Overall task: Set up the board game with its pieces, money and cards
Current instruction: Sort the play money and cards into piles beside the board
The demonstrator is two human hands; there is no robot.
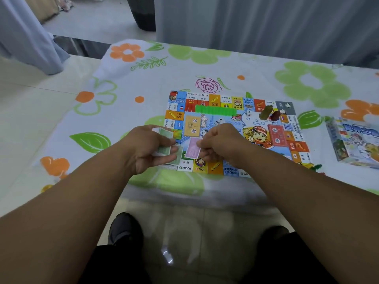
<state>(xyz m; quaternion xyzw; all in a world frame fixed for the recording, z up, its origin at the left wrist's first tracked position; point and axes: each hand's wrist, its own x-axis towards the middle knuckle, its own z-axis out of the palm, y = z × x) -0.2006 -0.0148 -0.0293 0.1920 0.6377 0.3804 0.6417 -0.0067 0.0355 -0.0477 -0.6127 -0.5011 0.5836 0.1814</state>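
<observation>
Sorting money looks like the step in hand: the left hand [151,148] grips a stack of green notes [165,133] over the board's [254,123] near left corner, and the right hand [219,144] pinches a pink note [192,149] beside it. Already on the board lie yellow cards [192,126], green houses [215,110], tokens [270,114] and red cards [277,134]; the money is left to set out.

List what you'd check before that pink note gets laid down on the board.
1. The left hand grips the green stack: ok.
2. The right hand pinches the pink note by its edge: ok.
3. The board lies flat on the flowered cloth: ok.
4. The yellow deck and red deck sit on the board: ok.
5. The landing spot under the note is free: cannot tell, the hands hide it.
</observation>
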